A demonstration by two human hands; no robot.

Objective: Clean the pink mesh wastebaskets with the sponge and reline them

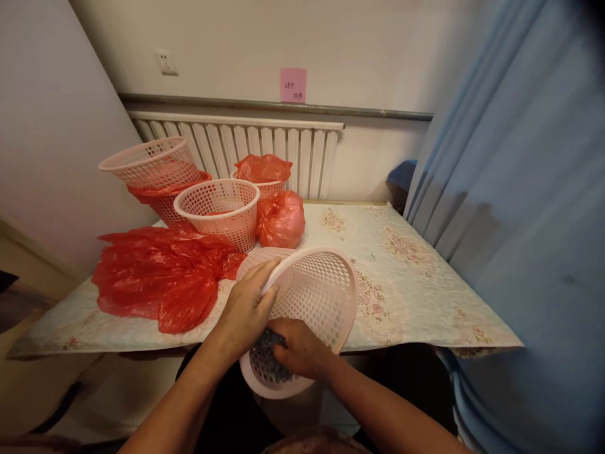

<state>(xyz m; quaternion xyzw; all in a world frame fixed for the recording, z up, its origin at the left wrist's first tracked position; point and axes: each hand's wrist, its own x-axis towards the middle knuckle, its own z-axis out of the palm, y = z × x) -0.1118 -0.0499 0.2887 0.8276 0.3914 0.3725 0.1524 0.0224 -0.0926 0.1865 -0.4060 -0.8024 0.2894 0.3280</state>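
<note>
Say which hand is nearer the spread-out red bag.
Left. The left hand grips the tilted basket by its rim, right of the spread-out red bag; the right hand is inside the basket, farther right.

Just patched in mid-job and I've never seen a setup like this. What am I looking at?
There's no machine: these are a person's two bare hands, seen by a camera worn on the head, looking forward and down. The left hand grips the rim of a tilted pink basket. Inside it, the right hand holds dark, bunched material; I can't tell what exactly. On the flowered tablecloth are a crumpled red plastic sheet or bag, a rounded red bundle and more baskets.
</note>
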